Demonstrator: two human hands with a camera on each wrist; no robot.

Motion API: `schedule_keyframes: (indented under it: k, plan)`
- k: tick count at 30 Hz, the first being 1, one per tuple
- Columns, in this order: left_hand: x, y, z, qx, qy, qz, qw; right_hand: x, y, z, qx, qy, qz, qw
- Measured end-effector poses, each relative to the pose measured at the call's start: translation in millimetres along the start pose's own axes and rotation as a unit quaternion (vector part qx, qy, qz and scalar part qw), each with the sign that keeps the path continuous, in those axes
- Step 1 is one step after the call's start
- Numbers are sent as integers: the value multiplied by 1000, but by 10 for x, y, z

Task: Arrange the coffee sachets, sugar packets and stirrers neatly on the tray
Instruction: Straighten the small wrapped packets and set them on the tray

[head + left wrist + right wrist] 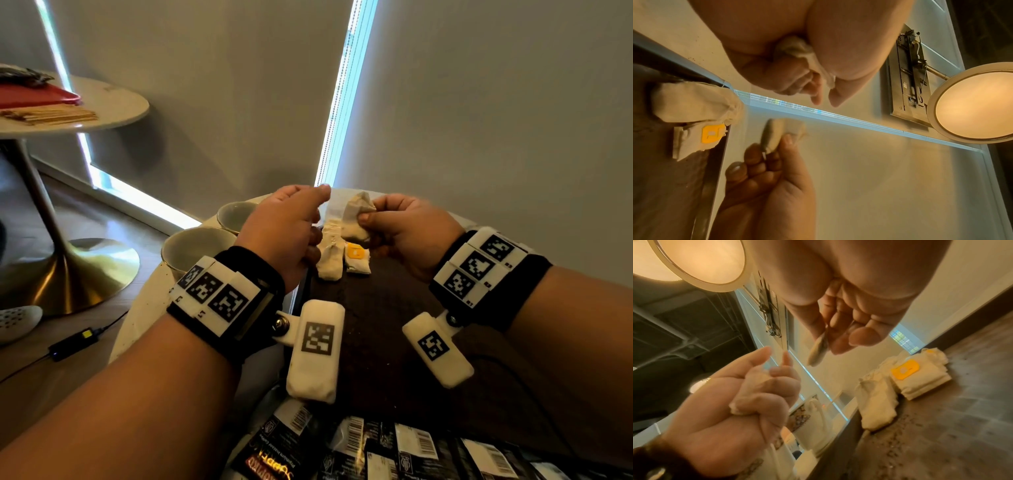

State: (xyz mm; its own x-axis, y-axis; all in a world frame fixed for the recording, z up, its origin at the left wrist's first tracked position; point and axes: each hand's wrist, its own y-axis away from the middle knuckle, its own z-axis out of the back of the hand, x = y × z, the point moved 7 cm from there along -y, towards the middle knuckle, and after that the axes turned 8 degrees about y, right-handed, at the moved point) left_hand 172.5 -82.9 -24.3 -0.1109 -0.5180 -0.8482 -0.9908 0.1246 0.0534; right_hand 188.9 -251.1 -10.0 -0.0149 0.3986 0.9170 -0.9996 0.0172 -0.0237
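Hovering side by side above the far end of the dark tray (387, 308), both wrists banded, knuckles up. Left hand (287, 233) curled into a fist round crumpled pale sachets (795, 48), index finger and thumb poking free past the bundle; count of sachets inside the fist impossible to tell. Right hand (407, 229) pinching one pale sachet (356, 216) between thumb and fingertips, other fingers loosely bent beneath it, sachet raised clear of the tray and just beside the left hand.

Lying on the tray below the hands: one plain pale sachet (330, 263) and, touching it on the right, a small stack with an orange label (357, 260) on top; layers in that stack not countable from the head view, several folded edges visible from the right wrist view (920, 382).

Spread along the near edge of the tray: dark coffee sachets (376, 448) with white barcode patches, overlapping, at least five barcodes visible, full count unclear.

Standing left of the tray on the pale round table (144, 315): two pale cups (195, 246), one behind the other.

Resting on a second round table (113, 102), well apart at far left: a bundle of wooden stirrers (51, 114), a red flat item (34, 94).
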Motion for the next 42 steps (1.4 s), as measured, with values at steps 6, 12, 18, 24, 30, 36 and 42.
schedule_keyframes:
  k: [6, 12, 18, 24, 30, 36, 42]
  plan:
    - [-26, -28, 23, -9, 59, 2, 998, -236, -5, -97, 45, 115, -117, 985]
    - [-52, -8, 35, -5, 116, 6, 993, -294, -17, -288, 89, 189, -145, 967]
    - [-61, 9, 38, -7, 127, -6, 992, -288, -15, -392, 105, 175, -159, 966]
    - [-71, 19, 30, -9, 133, -1, 991, -306, -48, -404, 88, 172, -170, 966]
    - [-65, 27, 31, -9, 133, 1, 991, -264, -61, -391, 89, 189, -181, 961]
    - [-66, 25, 46, -11, 136, 4, 991, -151, -75, -222, 48, 222, -122, 966]
    - [-61, 27, 35, -11, 138, -1, 990, -111, 64, -350, 123, 159, -85, 976]
